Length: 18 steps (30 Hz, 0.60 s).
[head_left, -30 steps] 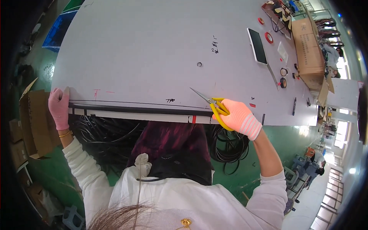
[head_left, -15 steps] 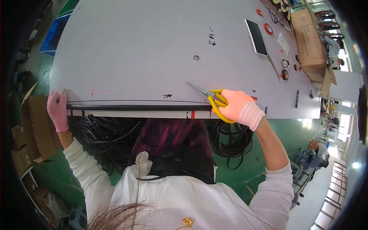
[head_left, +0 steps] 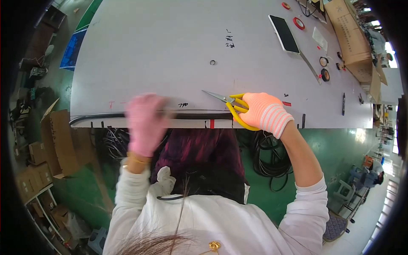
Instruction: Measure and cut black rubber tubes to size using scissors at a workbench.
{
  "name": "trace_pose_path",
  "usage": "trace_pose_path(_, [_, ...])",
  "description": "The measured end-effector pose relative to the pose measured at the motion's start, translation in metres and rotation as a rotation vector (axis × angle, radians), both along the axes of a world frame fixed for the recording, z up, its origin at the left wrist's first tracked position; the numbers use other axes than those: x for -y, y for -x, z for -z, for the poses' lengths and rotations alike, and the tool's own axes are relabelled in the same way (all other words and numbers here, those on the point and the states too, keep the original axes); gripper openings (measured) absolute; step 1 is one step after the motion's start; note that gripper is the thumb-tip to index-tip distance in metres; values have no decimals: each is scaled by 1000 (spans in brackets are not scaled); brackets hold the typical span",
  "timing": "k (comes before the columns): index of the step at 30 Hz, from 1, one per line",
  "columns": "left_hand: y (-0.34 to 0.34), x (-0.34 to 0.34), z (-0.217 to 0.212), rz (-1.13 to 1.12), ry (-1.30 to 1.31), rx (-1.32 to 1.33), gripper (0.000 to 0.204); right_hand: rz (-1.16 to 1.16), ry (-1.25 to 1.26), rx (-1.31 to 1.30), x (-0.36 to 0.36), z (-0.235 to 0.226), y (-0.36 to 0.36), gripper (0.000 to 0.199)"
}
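A long black rubber tube or strip (head_left: 199, 115) lies along the near edge of the light grey table (head_left: 148, 55), its left end bending down toward the edge. In a pink glove, my left hand (head_left: 146, 121) is over the tube's left part, smeared by motion, so its fingers are unclear. My right hand (head_left: 264, 111), in an orange glove with a striped cuff, is closed round the yellow-handled scissors (head_left: 230, 100). Their blades point up and left across the tabletop. The tube's right end reaches the scissors' handles; whether my right fingers also hold it is hidden.
Handwritten marks and red tape are on the table. A small ring (head_left: 213, 62) lies farther back. At right are a white-framed tablet (head_left: 284, 34), a steel ruler (head_left: 310, 67), tape rolls (head_left: 298, 23), a pen (head_left: 343, 104) and a carton (head_left: 349, 36). Coiled black tubing (head_left: 272, 159) hangs below.
My left hand has moved right from the tube's left end to over its left-middle part. The tube's left end now curves toward the edge. My right hand keeps the scissors in nearly the same place.
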<state>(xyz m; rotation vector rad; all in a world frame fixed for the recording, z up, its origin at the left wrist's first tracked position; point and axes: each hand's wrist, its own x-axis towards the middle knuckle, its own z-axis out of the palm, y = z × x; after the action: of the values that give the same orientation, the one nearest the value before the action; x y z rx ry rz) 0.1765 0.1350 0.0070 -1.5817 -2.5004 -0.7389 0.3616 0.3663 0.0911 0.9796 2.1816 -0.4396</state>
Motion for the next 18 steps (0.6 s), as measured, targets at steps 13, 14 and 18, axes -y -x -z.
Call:
trace_pose_path(13, [-96, -86, -16, 228, 79, 80, 31, -24, 11, -129, -4, 2, -12, 52])
trace_pose_path(14, [-96, -86, -14, 234, 93, 66, 31, -23, 7, -149, -4, 4, -13, 52])
trace_pose_path(18, [-96, -89, -13, 240, 120, 43, 31, -30, 10, -207, -5, 11, -21, 52])
